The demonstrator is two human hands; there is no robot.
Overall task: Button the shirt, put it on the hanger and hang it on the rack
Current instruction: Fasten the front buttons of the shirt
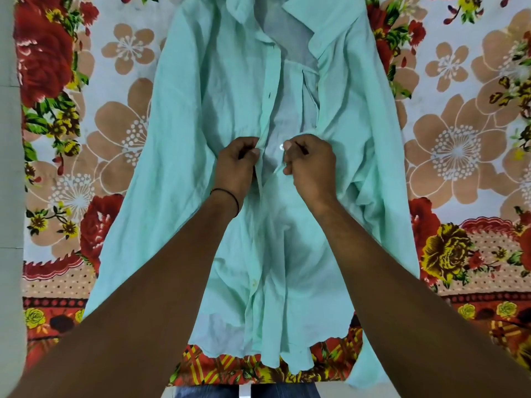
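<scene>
A mint-green shirt [224, 90] lies face up on a flowered bedsheet, collar at the top, hem toward me. Its upper front gapes open, and the lower front edges lie together. My left hand [237, 168] pinches the buttonhole edge at mid-chest. My right hand [311, 165] pinches the opposite edge just beside a small white button [281, 147]. A narrow gap separates the two edges between my hands. No hanger or rack is in view.
The flowered bedsheet [86, 139] in red, beige and white covers the whole surface under the shirt. A pale wall or floor strip [10, 196] runs down the left edge. The bed's near edge lies just above my jeans [207, 392].
</scene>
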